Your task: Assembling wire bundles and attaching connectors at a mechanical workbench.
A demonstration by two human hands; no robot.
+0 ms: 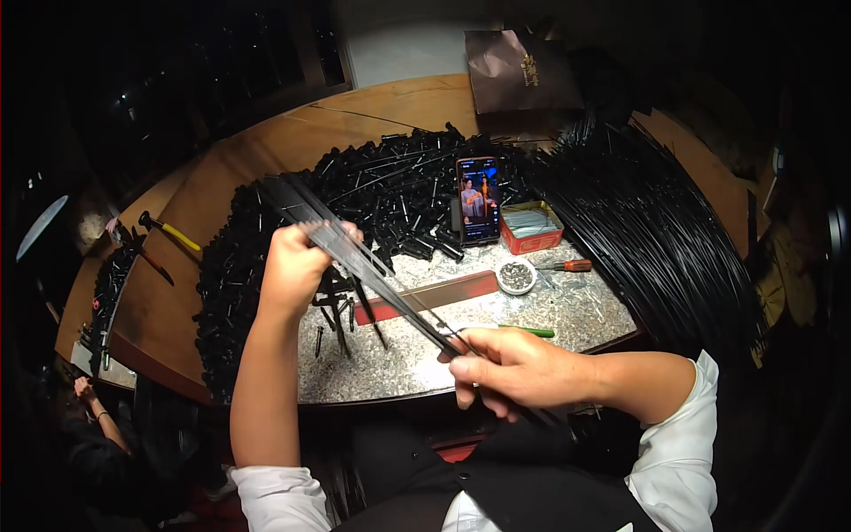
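A bundle of long thin black rods point(394, 294) slants across the front of the table between my two hands, its upper part blurred by motion. My left hand point(297, 264) is closed around the upper part. At the lower end, the fingers and thumb of my right hand point(527, 368) grip the bundle. Behind my left hand spreads a big heap of small black tubular parts point(372, 191). Under the bundle lies a long reddish-brown bar point(465, 291). Some loose dark pieces point(332, 310) lie on the speckled tabletop point(355, 372) beside my left wrist.
A lit phone point(479, 204) stands upright beside a red tin point(534, 241) of thin pale pins. Nearby are a white bowl point(503, 282) of tiny metal pieces, a red-handled screwdriver point(576, 266) and a green-handled tool point(536, 332). Many long black rods point(656, 239) cover the right. Another person's arm point(108, 426) shows far left.
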